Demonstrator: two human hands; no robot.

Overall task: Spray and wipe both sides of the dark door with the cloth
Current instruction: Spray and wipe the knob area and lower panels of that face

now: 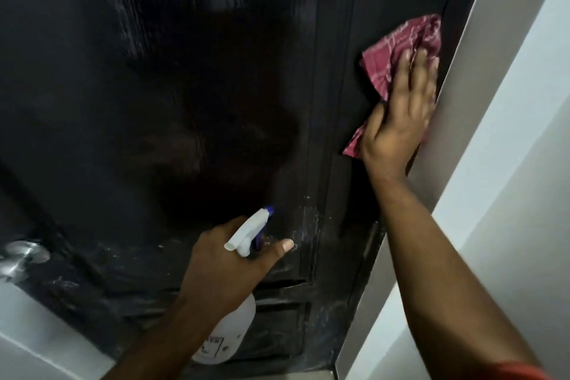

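Note:
The dark door (pixel 185 86) fills most of the view, with wet streaks near its top and white spray flecks lower down. My right hand (pixel 401 114) presses a red checked cloth (pixel 398 49) flat against the door's right edge, fingers straight. My left hand (pixel 228 265) grips a white spray bottle (pixel 229 333) by its neck, thumb stretched toward the door. The bottle's blue-tipped nozzle (pixel 269 210) points at the lower part of the door.
A white wall and door frame (pixel 493 163) run down the right side, right beside my right hand. A metal door handle (pixel 21 259) shows at the lower left. A hinge (pixel 370 241) sits on the door's right edge. White wall shows at the bottom left.

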